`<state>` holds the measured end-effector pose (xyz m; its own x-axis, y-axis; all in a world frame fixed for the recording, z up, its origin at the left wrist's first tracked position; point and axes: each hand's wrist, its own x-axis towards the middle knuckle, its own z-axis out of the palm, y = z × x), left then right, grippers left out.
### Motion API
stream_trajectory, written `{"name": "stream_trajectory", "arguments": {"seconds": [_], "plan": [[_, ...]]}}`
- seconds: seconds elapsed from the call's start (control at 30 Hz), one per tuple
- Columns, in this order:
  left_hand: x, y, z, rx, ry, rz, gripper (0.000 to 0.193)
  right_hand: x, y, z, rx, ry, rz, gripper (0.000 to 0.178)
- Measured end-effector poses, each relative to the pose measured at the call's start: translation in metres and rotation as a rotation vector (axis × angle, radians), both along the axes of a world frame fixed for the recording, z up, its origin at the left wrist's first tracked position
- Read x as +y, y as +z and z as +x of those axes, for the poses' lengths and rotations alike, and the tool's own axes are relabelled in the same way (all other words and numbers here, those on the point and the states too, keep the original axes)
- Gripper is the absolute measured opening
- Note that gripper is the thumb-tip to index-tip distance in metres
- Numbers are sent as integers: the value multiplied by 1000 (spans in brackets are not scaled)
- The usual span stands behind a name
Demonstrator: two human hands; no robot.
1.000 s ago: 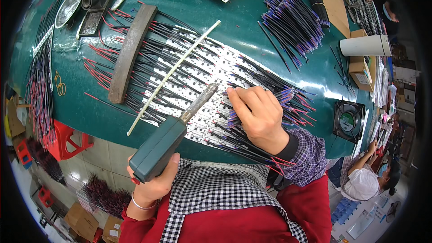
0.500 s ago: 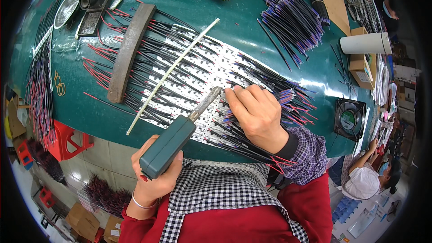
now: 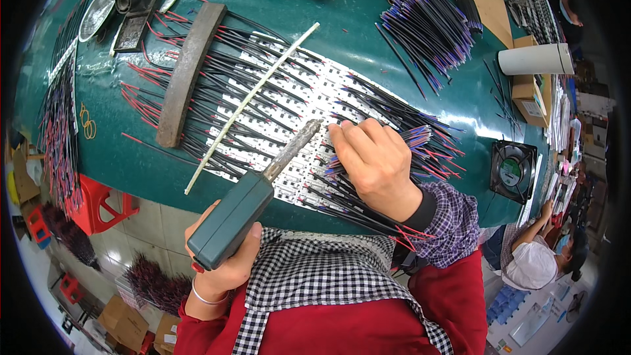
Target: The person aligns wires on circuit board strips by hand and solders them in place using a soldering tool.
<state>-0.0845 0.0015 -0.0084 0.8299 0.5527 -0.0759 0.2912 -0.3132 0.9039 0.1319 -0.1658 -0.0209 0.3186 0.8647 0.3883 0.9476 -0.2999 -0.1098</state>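
My left hand [image 3: 227,250] is wrapped around the dark green body of a soldering iron [image 3: 231,220], whose greyish metal barrel slants up and right across a white panel of small circuit boards [image 3: 284,184]. Its tip ends just left of my right fingertips. My right hand [image 3: 378,167] is closed over the panel, thumb and forefinger pinched together. A small bundle of black wires with blue ends [image 3: 419,137] sticks out of that fist; whatever the fingertips pinch is too small to make out. Rows of black wires with red ends [image 3: 246,92] lie attached along both sides of the panel.
A curved grey bar [image 3: 192,75] and a thin pale stick [image 3: 253,105] lie across the left wires. Loose black wires [image 3: 430,26] are heaped at the far right, near a white roll [image 3: 536,61] and a black fan [image 3: 511,172]. A metal dish [image 3: 98,12] sits far left.
The iron has drawn back slightly down and left, and its tip now sits a little apart from my right fingertips. My right hand has barely moved.
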Motion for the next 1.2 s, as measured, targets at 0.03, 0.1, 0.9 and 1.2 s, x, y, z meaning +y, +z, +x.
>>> {"name": "stream_trajectory", "arguments": {"seconds": [0.03,0.1,0.9,1.2], "plan": [[0,0,-1,2,3,2,21,0,1,-1,33,-12,-23,37],[2,-2,0,-40,-41,67,21,-1,-2,0,43,-10,5,37],[2,11,11,0,-82,-27,16,7,-6,-7,-46,28,21,23],[3,-2,-25,-45,-129,116,42,1,5,0,104,37,33,24]]}}
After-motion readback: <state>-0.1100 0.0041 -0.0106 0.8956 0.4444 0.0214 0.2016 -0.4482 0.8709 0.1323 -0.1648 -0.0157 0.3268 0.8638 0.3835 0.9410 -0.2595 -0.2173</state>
